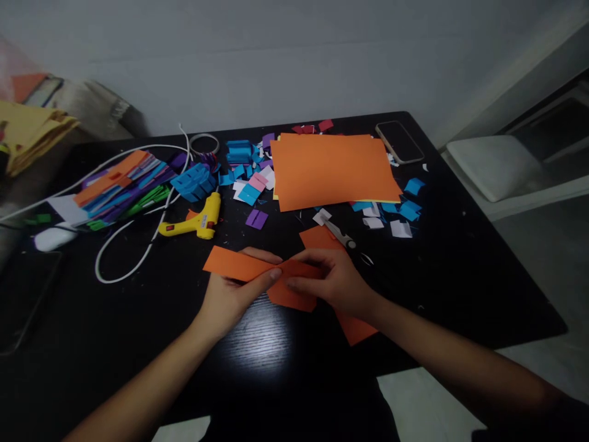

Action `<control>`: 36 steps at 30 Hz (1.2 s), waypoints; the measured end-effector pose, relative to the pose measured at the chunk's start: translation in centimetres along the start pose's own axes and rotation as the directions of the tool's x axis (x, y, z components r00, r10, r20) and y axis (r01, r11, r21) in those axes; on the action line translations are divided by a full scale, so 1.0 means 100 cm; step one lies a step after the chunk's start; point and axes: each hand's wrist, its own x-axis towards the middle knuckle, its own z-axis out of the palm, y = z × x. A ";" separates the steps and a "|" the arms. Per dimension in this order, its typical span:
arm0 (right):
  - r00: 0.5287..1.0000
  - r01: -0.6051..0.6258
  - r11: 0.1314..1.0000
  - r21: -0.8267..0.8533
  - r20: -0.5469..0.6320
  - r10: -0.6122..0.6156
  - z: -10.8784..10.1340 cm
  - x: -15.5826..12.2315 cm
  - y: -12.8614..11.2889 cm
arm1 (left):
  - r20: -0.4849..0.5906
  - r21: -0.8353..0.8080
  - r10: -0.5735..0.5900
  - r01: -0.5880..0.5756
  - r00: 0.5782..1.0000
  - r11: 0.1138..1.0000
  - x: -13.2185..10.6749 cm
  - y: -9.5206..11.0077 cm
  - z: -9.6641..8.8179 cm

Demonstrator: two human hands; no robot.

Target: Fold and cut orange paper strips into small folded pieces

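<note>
Between my two hands is a folded orange paper strip (242,264), held above the black table. My left hand (234,294) grips its left part, thumb on top and fingers behind. My right hand (334,279) pinches the right part, where a folded flap hangs down. Under my right hand lies another orange paper piece (354,325), partly covered by the hand. Scissors (343,236) rest just beyond my right hand, their handles partly lost against the dark table.
A yellow glue gun (196,222) lies left of my hands, near a looped white cable (115,281). Orange sheets (335,172) are stacked at the back, with a phone (399,141) beside them. Small folded papers (256,218), colored strips (124,184) and a white mouse (55,238) are around.
</note>
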 end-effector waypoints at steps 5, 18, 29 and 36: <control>0.999 0.043 0.999 -0.002 0.021 -0.043 0.001 0.000 0.003 | -0.019 0.067 0.017 -0.016 1.000 0.998 0.000 0.000 0.000; 0.981 0.126 0.991 -0.045 -0.144 -0.131 0.001 0.002 -0.002 | -0.029 0.070 -0.061 0.063 0.998 0.996 0.004 0.004 0.001; 0.978 0.142 0.990 0.007 -0.158 -0.139 0.001 0.001 -0.001 | -0.059 0.122 -0.029 0.036 0.998 0.992 0.003 0.005 0.001; 0.994 -0.101 0.977 0.190 0.058 0.091 -0.001 -0.001 -0.006 | 0.020 0.125 -0.009 0.007 1.000 0.992 0.003 0.007 -0.002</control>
